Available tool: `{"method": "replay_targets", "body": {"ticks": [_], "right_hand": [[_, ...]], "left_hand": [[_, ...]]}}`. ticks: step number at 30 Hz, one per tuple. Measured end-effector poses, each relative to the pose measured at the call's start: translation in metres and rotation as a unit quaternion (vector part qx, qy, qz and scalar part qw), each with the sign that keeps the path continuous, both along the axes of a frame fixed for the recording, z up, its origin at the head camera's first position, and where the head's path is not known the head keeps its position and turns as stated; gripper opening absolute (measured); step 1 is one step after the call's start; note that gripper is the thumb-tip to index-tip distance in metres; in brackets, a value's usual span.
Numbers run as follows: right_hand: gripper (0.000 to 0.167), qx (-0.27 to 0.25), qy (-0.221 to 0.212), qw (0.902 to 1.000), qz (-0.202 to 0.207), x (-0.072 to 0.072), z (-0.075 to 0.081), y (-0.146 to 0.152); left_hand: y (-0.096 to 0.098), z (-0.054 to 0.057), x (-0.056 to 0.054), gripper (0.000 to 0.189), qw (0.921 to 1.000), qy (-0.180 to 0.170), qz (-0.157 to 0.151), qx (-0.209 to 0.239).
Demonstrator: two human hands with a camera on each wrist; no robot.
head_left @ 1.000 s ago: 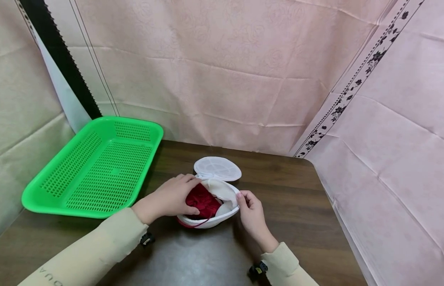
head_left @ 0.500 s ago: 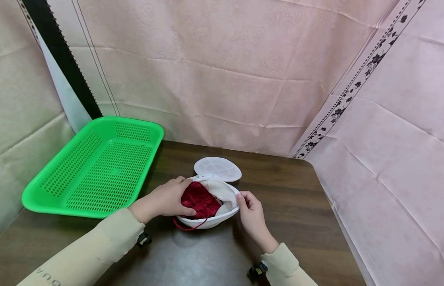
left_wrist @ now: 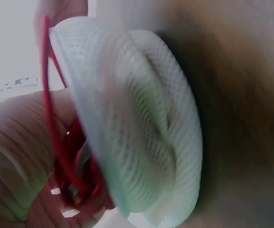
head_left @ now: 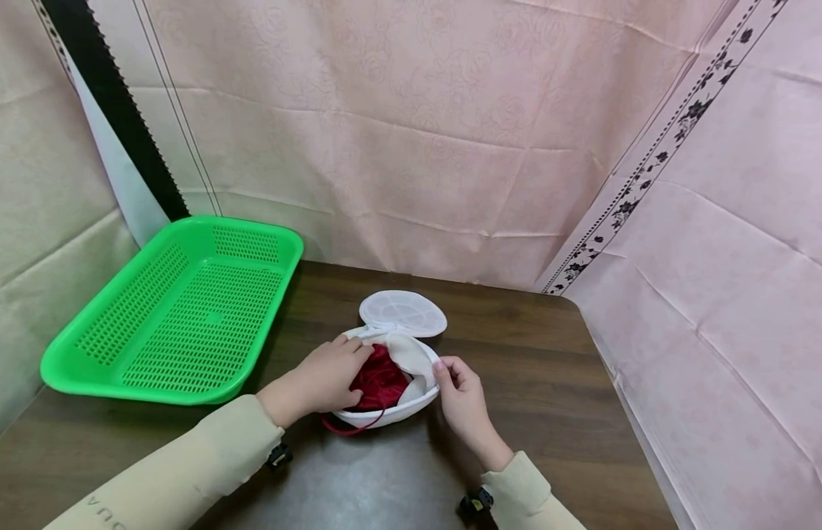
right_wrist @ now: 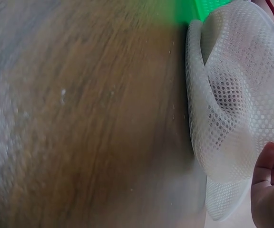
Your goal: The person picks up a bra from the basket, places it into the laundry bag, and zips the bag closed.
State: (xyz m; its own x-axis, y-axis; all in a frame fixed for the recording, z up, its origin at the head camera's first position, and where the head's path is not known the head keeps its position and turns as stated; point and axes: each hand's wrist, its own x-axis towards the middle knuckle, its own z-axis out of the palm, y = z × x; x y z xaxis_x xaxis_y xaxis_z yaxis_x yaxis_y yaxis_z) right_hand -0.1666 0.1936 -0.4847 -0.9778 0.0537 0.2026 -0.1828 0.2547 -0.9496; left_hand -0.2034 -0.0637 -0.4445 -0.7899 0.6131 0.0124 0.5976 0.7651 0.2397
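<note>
A white mesh laundry bag (head_left: 405, 412) with a stiff round rim stands on the table, its round lid (head_left: 402, 313) folded back behind it. Inside lies a bunched, shiny red cloth (head_left: 382, 379), with a thin red strap (head_left: 349, 432) looping over the near rim. My left hand (head_left: 323, 377) reaches over the bag's left side, thumb and fingers curved round the cloth; its fingertips are partly hidden. On the opposite side, my right hand (head_left: 465, 403) pinches the rim between thumb and fingers. The right wrist view shows the dented mesh wall (right_wrist: 237, 85) beside that hand.
To the left, a green plastic basket (head_left: 212, 316) with perforated sides sits close to my left forearm. Pale cloth curtains (head_left: 411, 147) enclose the brown wooden table (head_left: 530, 353) at the back and on both sides.
My left hand first drew back slightly left, then moved right again over the red cloth, covering more of it. The strap hangs lower outside the rim. My right hand keeps its pinch.
</note>
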Motion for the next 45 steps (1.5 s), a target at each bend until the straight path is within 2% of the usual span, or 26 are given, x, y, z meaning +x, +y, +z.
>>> {"method": "replay_targets", "body": {"ticks": [4, 8, 11, 15, 18, 22, 25, 29, 34, 40, 45], "right_hand": [[0.017, 0.001, 0.0, 1.0, 0.0, 0.0, -0.002, -0.001], [0.015, 0.0, 0.003, 1.0, 0.006, 0.0, -0.005, -0.002], [0.014, 0.002, 0.003, 1.0, 0.008, 0.001, -0.006, -0.002], [0.014, 0.007, -0.002, 0.9999, 0.01, 0.0, -0.008, -0.002], [0.014, 0.008, -0.007, 0.9999, 0.01, -0.001, -0.008, -0.001], [0.015, 0.006, -0.013, 0.9998, 0.011, -0.001, -0.009, -0.001], [0.015, 0.008, -0.014, 0.9998, 0.011, -0.002, -0.008, 0.0], [0.016, 0.009, -0.017, 0.9998, 0.008, -0.002, -0.007, 0.001], [0.015, 0.011, -0.019, 0.9997, 0.007, -0.002, -0.006, 0.001], [0.015, 0.014, -0.017, 0.9997, 0.006, -0.001, -0.005, 0.001], [0.015, 0.02, -0.016, 0.9997, 0.006, -0.001, -0.004, 0.001]], "left_hand": [[0.01, -0.007, 0.001, 0.064, 0.9999, 0.006, -0.011, 0.011], [0.015, -0.015, -0.001, 0.061, 0.9997, -0.01, -0.017, 0.015], [0.014, -0.019, -0.004, 0.056, 0.9994, -0.018, -0.022, 0.02], [0.005, -0.02, -0.007, 0.057, 0.9981, -0.023, -0.024, 0.051], [-0.006, -0.017, -0.005, 0.063, 0.9963, -0.026, -0.006, 0.082], [-0.024, -0.011, 0.005, 0.07, 0.9912, -0.032, 0.035, 0.124], [-0.037, -0.007, 0.014, 0.075, 0.986, -0.049, 0.058, 0.148], [-0.048, -0.004, 0.021, 0.075, 0.9812, -0.08, 0.068, 0.162], [-0.057, -0.002, 0.025, 0.067, 0.9769, -0.091, 0.044, 0.188], [-0.061, 0.001, 0.022, 0.049, 0.971, -0.101, 0.003, 0.217], [-0.061, 0.002, 0.018, 0.038, 0.9728, -0.115, -0.019, 0.2]]}}
